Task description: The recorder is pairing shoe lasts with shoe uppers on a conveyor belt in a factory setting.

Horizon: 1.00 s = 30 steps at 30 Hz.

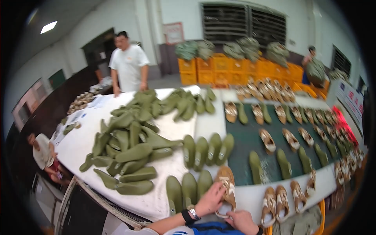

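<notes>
A tan shoe with a whitish upper lies at the table's near edge, its toe pointing away from me. My left hand, with a watch and a black band at its wrist, grips the shoe's side from the left. At the shoe's heel, my right hand has its fingers closed on the rim of the opening. Beside my left hand stand green shoe lasts in a row, with another row of lasts just behind them. Whether a last sits inside the held shoe cannot be made out.
A large heap of green lasts covers the white table on the left. Shoes and lasts stand in rows on the dark green belt. More shoes line its near edge. A person stands across the table; orange crates are stacked behind.
</notes>
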Tool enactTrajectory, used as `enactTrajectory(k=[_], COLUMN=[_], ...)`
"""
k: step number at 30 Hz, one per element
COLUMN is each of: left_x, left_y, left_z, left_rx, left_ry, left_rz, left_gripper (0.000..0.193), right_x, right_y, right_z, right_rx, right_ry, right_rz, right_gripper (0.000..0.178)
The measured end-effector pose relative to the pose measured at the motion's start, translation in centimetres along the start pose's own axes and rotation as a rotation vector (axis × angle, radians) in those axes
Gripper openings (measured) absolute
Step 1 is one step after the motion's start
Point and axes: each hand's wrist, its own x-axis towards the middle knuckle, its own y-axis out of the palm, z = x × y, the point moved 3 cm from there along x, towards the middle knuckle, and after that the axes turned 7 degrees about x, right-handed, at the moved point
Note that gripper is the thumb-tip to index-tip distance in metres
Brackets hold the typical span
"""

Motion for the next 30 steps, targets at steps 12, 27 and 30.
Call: enactTrajectory(k=[12,27,30], left_x=[-2.2,-9.0,-10.2], left_y=[-0.3,-1.6,-0.5], left_z=[0.0,4.9,5.6], left_rx=[0.084,0.414,0.228], left_ry=[-0.061,-0.45,-0.537], left_rz=[0.003,0.17,0.062], left_gripper=[0.05,0.05,0.05], right_x=[0.6,11.3,16.2], right_y=[-0.3,-6.7,-5.8], right_z=[0.2,-17.9,-22.1], right_rx=[0.048,-0.01,-0.052], right_ry=[0.046,0.33,0.438], right_rz=[0.192,-0.198,-0.155], right_gripper=[0.024,0.022,0.024])
